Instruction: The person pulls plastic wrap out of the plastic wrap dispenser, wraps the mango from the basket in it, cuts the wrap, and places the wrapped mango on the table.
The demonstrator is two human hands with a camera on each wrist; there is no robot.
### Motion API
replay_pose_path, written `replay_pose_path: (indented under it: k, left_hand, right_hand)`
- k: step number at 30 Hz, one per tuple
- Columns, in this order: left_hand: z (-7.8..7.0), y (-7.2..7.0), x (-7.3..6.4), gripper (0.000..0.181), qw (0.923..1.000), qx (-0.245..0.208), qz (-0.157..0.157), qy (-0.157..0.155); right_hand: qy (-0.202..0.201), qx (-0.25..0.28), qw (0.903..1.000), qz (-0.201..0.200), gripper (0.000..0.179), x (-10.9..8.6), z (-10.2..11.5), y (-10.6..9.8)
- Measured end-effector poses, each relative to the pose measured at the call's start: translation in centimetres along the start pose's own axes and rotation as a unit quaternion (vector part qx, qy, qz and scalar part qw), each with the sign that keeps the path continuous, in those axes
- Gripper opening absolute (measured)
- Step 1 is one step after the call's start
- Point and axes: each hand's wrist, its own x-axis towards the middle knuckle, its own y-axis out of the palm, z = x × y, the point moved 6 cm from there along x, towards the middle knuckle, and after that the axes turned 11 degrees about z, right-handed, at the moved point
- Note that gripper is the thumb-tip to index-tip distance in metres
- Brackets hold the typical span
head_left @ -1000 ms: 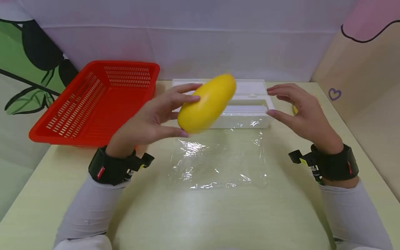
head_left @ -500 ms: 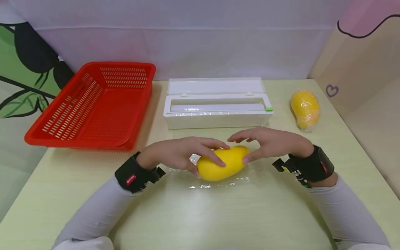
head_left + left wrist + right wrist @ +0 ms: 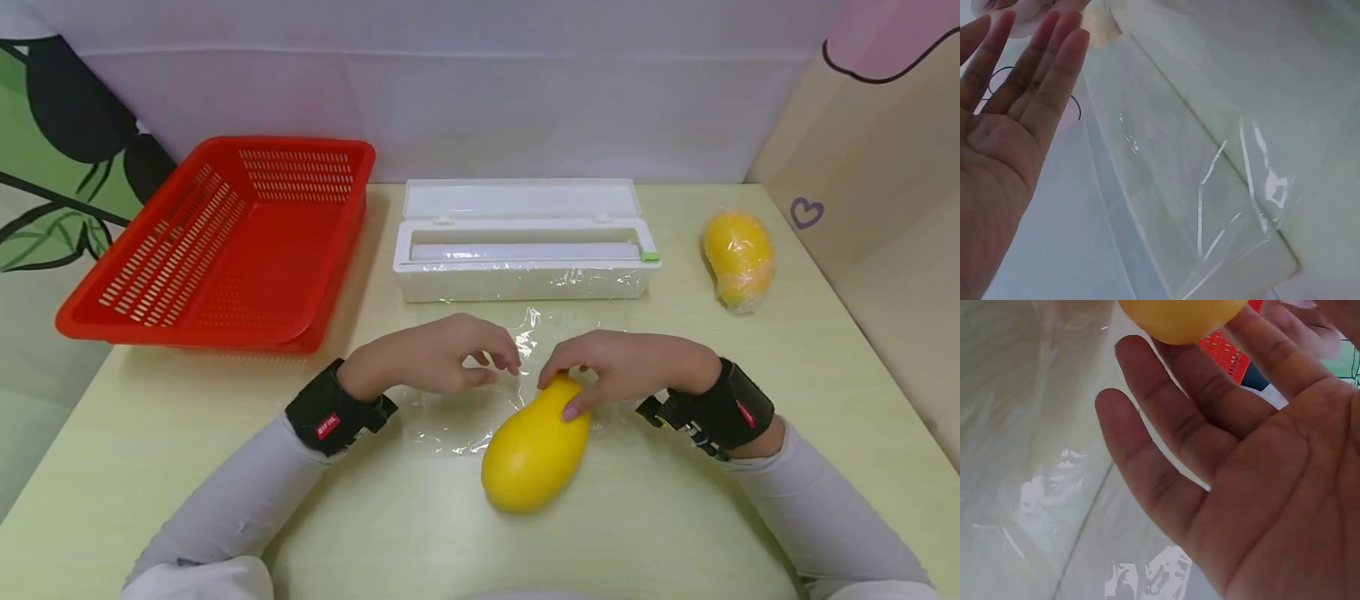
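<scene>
A smooth yellow mango (image 3: 532, 458) lies over the front edge of a sheet of cling film (image 3: 446, 429) on the table. My right hand (image 3: 633, 364) pinches its narrow upper end between thumb and fingers; the right wrist view shows the mango (image 3: 1185, 317) at the fingertips, the lower fingers loosely extended. Just to the left, my left hand (image 3: 442, 354) hovers above the film, fingers loosely bent and holding nothing. In the left wrist view the left hand (image 3: 1013, 134) is palm-on with its fingers extended.
Behind the film stands a white cling film dispenser (image 3: 525, 284) with its lid up, film running out from its front. A red plastic basket (image 3: 330, 275) is at the back left. On the right lies a film-wrapped mango (image 3: 738, 257).
The mango came down from above the film in my left hand, then turned and shifted toward me. The left hand let go; the right came in from the right and took its narrow end.
</scene>
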Motion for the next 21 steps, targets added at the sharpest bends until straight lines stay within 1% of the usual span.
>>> replay_pose_path:
  k: [1, 2, 3, 5, 6, 7, 9, 10, 13, 15, 18, 21]
  left_hand:
    - [-0.2, 0.0, -0.1, 0.021, 0.9997, -0.002, -0.004, -0.024]
    - [-0.5, 0.1, -0.2, 0.03, 0.9986, 0.001, -0.005, -0.052]
    - [-0.8, 0.3, -0.3, 0.042, 0.9964, 0.012, -0.004, -0.084]
    - [-1.4, 1.1, -0.5, 0.071, 0.9883, 0.051, 0.013, -0.143]
    - [-1.7, 1.6, -0.5, 0.083, 0.9833, 0.072, 0.026, -0.165]
    - [-2.0, 2.2, -0.4, 0.092, 0.9784, 0.095, 0.039, -0.179]
    - [-2.5, 3.1, -0.2, 0.1, 0.972, 0.133, 0.058, -0.185]
    - [-2.7, 3.5, -0.1, 0.1, 0.9712, 0.14, 0.065, -0.181]
    - [-2.9, 4.1, 0.2, 0.091, 0.9745, 0.138, 0.078, -0.159]
    - [-2.7, 4.1, 0.2, 0.084, 0.9774, 0.126, 0.081, -0.149]
    - [-2.3, 3.5, 0.0, 0.079, 0.981, 0.109, 0.076, -0.142]
    - [-1.7, 2.8, -0.3, 0.078, 0.9844, 0.09, 0.065, -0.137]
  right_hand:
    - [0.008, 0.006, 1.0, 0.002, 0.039, 0.0, -0.2, 0.0]
    - [0.017, 0.011, 0.9998, 0.005, 0.037, 0.0, -0.4, 0.0]
    - [0.029, 0.018, 0.9994, 0.01, 0.036, 0.1, -0.6, 0.1]
    - [0.053, 0.027, 0.9981, 0.017, 0.033, 0.1, -1.0, 0.1]
    - [0.064, 0.031, 0.9973, 0.019, 0.031, 0.0, -1.2, 0.2]
    - [0.074, 0.035, 0.9964, 0.021, 0.029, 0.0, -1.4, 0.2]
    - [0.09, 0.04, 0.9948, 0.025, 0.027, -0.1, -1.6, 0.3]
    - [0.094, 0.042, 0.9943, 0.025, 0.026, -0.2, -1.6, 0.3]
    - [0.099, 0.046, 0.9936, 0.029, 0.026, -0.2, -1.6, 0.4]
    - [0.101, 0.041, 0.9936, 0.031, 0.027, -0.3, -1.6, 0.4]
    - [0.105, 0.025, 0.9939, 0.023, 0.028, -0.8, -1.6, 0.0]
    - [0.107, 0.005, 0.9942, -0.012, 0.03, -1.9, -1.5, -0.8]
